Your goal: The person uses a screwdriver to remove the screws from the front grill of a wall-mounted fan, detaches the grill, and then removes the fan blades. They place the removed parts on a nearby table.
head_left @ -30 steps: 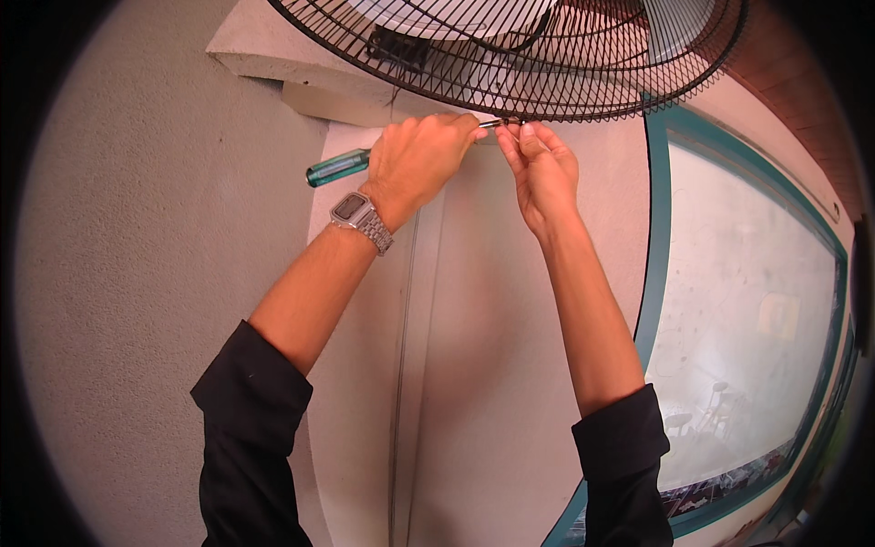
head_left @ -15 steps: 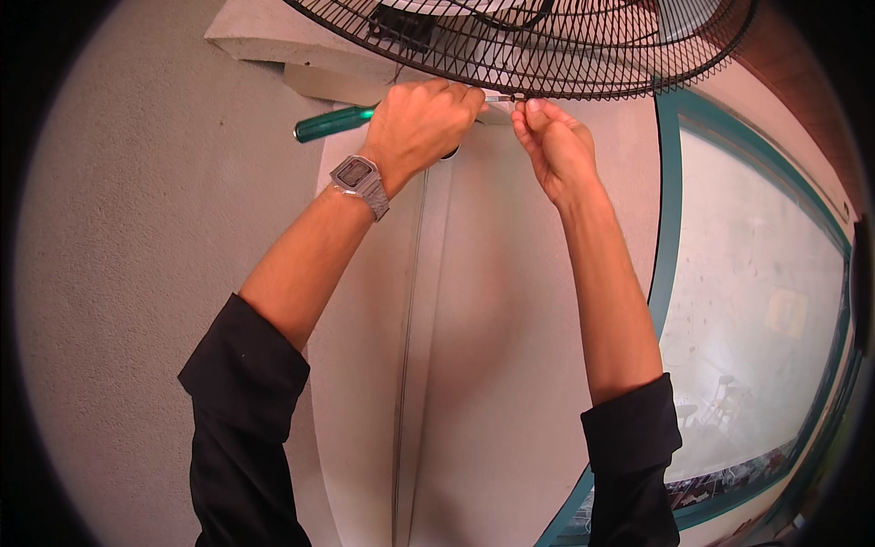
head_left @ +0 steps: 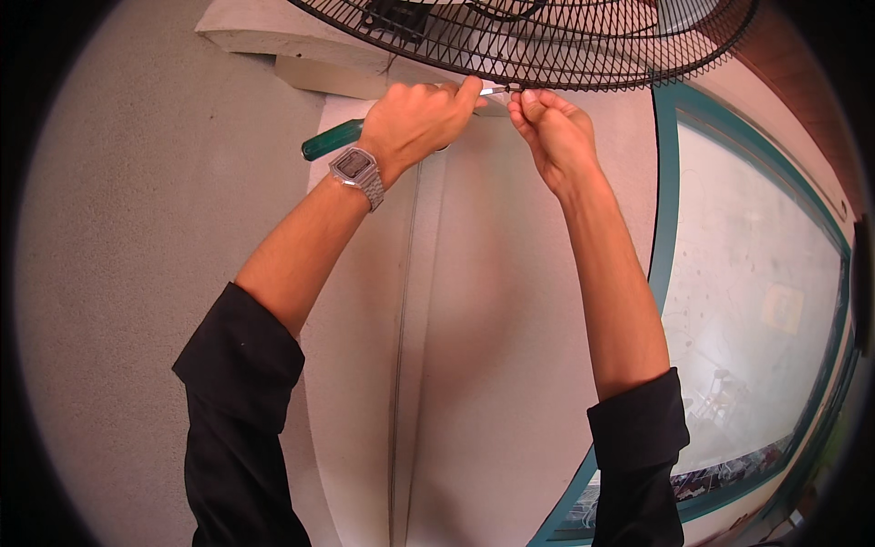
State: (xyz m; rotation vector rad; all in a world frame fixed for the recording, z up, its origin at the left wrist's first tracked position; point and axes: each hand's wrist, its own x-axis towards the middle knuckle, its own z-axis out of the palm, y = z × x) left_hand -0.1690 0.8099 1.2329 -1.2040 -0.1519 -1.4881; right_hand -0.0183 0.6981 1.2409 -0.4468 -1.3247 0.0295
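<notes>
My left hand (head_left: 412, 126) is closed round a screwdriver (head_left: 332, 139) with a translucent green handle. The handle sticks out past the wrist to the left, and the metal shaft points right beyond my fingers. Its tip meets the lower rim of a black wire fan guard (head_left: 583, 56) overhead, beside my right fingertips. Thumb and fingers of my right hand (head_left: 558, 135) pinch together at that rim; whatever small part lies between them is hidden. A silver digital watch (head_left: 355, 165) is on my left wrist.
A rough plastered wall (head_left: 137, 273) fills the left side, with a pale ledge (head_left: 273, 41) jutting out behind the fan. Down the middle runs a thin vertical conduit (head_left: 407, 301). On the right is a teal-framed window (head_left: 668, 182) with a frosted pane.
The screwdriver's handle has turned slightly in my left hand and its shaft slopes a little differently. The fan rim and both hands sit slightly higher in the picture. Both grips stay the same.
</notes>
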